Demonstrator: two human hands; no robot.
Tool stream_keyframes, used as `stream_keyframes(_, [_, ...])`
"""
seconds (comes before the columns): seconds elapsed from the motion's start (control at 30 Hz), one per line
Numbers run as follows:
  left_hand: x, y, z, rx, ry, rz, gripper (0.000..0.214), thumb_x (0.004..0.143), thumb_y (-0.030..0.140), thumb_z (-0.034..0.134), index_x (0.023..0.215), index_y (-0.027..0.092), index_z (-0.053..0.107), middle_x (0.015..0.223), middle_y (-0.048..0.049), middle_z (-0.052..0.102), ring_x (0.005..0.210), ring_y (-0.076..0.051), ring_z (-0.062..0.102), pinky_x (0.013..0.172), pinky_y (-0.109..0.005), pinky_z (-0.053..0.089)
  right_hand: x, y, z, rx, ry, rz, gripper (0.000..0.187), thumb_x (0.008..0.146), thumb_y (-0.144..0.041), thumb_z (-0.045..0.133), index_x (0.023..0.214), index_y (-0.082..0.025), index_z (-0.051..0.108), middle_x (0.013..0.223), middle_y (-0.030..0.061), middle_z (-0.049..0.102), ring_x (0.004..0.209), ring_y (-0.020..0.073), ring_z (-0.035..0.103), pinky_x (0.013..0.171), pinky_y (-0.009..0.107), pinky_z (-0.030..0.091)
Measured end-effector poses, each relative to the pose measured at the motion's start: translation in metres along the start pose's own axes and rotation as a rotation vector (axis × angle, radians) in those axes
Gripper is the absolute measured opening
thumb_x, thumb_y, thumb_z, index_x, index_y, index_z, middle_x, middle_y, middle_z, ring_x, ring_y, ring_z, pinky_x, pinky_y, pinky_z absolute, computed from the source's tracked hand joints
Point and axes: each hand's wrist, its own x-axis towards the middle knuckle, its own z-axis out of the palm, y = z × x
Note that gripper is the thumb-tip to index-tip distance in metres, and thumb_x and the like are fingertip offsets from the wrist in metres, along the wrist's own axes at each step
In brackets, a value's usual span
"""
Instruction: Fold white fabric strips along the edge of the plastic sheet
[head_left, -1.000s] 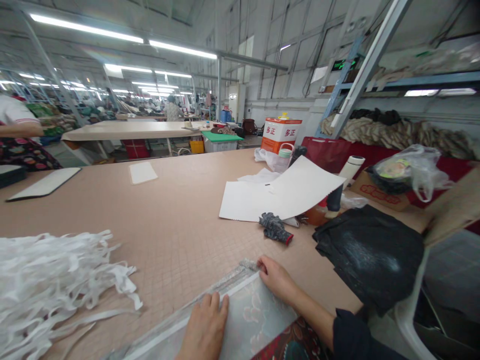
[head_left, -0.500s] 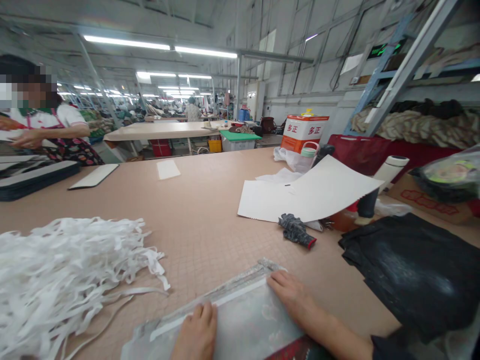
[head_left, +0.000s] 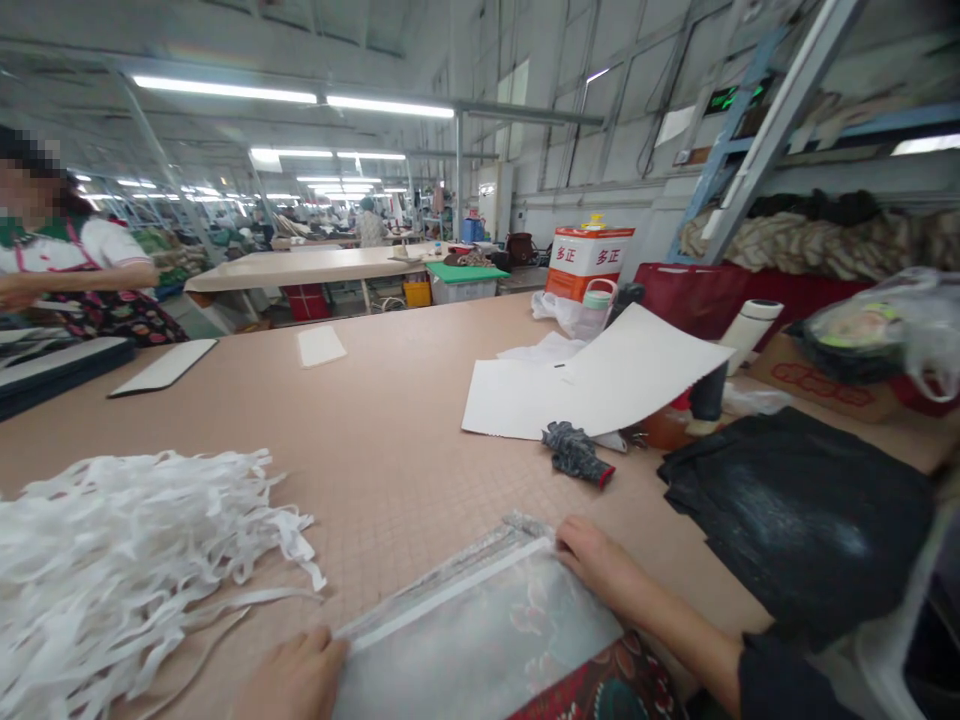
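In front of me lies a stack of greyish, see-through sheets (head_left: pixel 465 640), with a white strip (head_left: pixel 450 595) running along the far edge. Red and dark flower-patterned material (head_left: pixel 592 690) shows at its near right side. My left hand (head_left: pixel 292 680) is closed at the left edge of the sheets; its lower part is cut off by the frame. At the far right corner, the bent fingers of my right hand (head_left: pixel 589 555) are closed on the edge near the strip's end.
A heap of white strips (head_left: pixel 150 570) covers the table's left side. Beyond my right hand are a grey knitted glove (head_left: pixel 576 453) and a white board (head_left: pixel 592 375). Black sheets (head_left: pixel 802 510) lie at right. Another person (head_left: pixel 90 260) stands at far left.
My left hand has moved from the top of the sheets leftward to their left edge. My right hand has shifted slightly to the far right corner. More red patterned material shows.
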Motion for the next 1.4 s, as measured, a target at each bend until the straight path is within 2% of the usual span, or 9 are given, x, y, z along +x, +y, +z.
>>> stream_keyframes(0.23, [0.065, 0.096, -0.025, -0.122, 0.222, 0.374, 0.024, 0.081, 0.019, 0.042, 0.096, 0.02, 0.061, 0.101, -0.0063, 0.06, 0.096, -0.021, 0.053, 0.083, -0.033, 0.039, -0.007, -0.009, -0.009, -0.064, 0.024, 0.054, 0.009, 0.077, -0.014, 0.044, 0.077, -0.017, 0.052, 0.086, 0.0082, 0.058, 0.082, 0.0203, 0.052, 0.071, 0.029, 0.037])
stream_keyframes(0.37, [0.098, 0.145, -0.024, -0.261, 0.392, 0.465, 0.025, 0.085, 0.026, 0.042, 0.103, 0.019, 0.057, 0.102, -0.0067, 0.06, 0.096, -0.02, 0.052, 0.084, -0.033, 0.038, -0.005, -0.005, -0.012, 0.273, 0.041, 0.084, 0.002, 0.079, -0.02, 0.046, 0.079, -0.019, 0.047, 0.074, 0.0011, 0.056, 0.069, 0.0155, 0.051, 0.061, 0.025, 0.037])
stream_keyframes(0.47, [0.116, 0.166, -0.018, -0.341, 0.453, 0.441, 0.026, 0.085, 0.029, 0.044, 0.105, 0.019, 0.057, 0.099, -0.0063, 0.061, 0.095, -0.021, 0.053, 0.083, -0.033, 0.037, 0.007, 0.001, -0.004, 0.553, 0.103, 0.089, 0.016, 0.07, -0.013, 0.053, 0.082, -0.02, 0.046, 0.075, -0.0018, 0.054, 0.07, 0.0136, 0.051, 0.062, 0.023, 0.038])
stream_keyframes(0.63, [0.131, 0.177, -0.008, -0.381, 0.453, 0.359, 0.018, 0.081, 0.028, 0.05, 0.092, 0.019, 0.061, 0.089, -0.0034, 0.063, 0.085, -0.019, 0.056, 0.074, -0.03, 0.04, 0.024, 0.003, 0.014, 0.705, 0.242, 0.064, 0.028, 0.065, -0.003, 0.048, 0.088, -0.019, 0.047, 0.083, -0.0002, 0.055, 0.079, 0.0136, 0.054, 0.072, 0.025, 0.041])
stream_keyframes(0.73, [0.132, 0.18, -0.004, -0.375, 0.456, 0.337, 0.015, 0.081, 0.027, 0.05, 0.083, 0.019, 0.062, 0.083, -0.0024, 0.063, 0.081, -0.019, 0.057, 0.071, -0.029, 0.04, 0.022, 0.002, 0.018, 0.628, 0.27, 0.06, 0.028, 0.066, -0.003, 0.048, 0.089, -0.02, 0.049, 0.083, 0.0001, 0.057, 0.081, 0.0146, 0.054, 0.074, 0.026, 0.041])
stream_keyframes(0.9, [0.127, 0.183, 0.005, -0.214, 0.567, 0.457, 0.018, 0.085, 0.018, 0.046, 0.093, 0.022, 0.061, 0.092, -0.0032, 0.061, 0.088, -0.019, 0.054, 0.077, -0.032, 0.041, 0.018, 0.003, 0.02, 0.392, 0.34, 0.046, 0.021, 0.066, -0.005, 0.052, 0.082, -0.019, 0.05, 0.082, 0.0026, 0.055, 0.081, 0.0169, 0.051, 0.073, 0.027, 0.04])
stream_keyframes(1.1, [0.127, 0.183, 0.014, 0.043, 0.687, 0.532, 0.028, 0.081, 0.01, 0.049, 0.106, 0.019, 0.056, 0.093, -0.0045, 0.059, 0.082, -0.021, 0.055, 0.07, -0.035, 0.046, 0.025, 0.006, 0.009, 0.274, 0.219, -0.014, 0.006, 0.073, -0.014, 0.054, 0.07, -0.018, 0.057, 0.081, 0.0033, 0.056, 0.085, 0.0167, 0.051, 0.077, 0.026, 0.038])
stream_keyframes(1.23, [0.127, 0.184, 0.016, 0.096, 0.687, 0.533, 0.026, 0.081, 0.008, 0.046, 0.104, 0.015, 0.056, 0.092, -0.0052, 0.059, 0.082, -0.022, 0.054, 0.069, -0.036, 0.047, 0.033, 0.004, 0.003, 0.236, 0.152, 0.029, 0.008, 0.074, -0.023, 0.055, 0.069, -0.018, 0.059, 0.077, 0.0025, 0.059, 0.078, 0.0156, 0.052, 0.072, 0.025, 0.038])
stream_keyframes(1.4, [0.125, 0.185, 0.013, 0.089, 0.637, 0.537, 0.033, 0.082, 0.007, 0.041, 0.112, 0.015, 0.052, 0.097, -0.0072, 0.057, 0.086, -0.023, 0.053, 0.072, -0.038, 0.046, 0.04, 0.001, 0.005, 0.184, 0.128, 0.069, 0.007, 0.067, -0.013, 0.051, 0.066, -0.018, 0.056, 0.075, 0.0025, 0.059, 0.076, 0.0159, 0.051, 0.068, 0.025, 0.036])
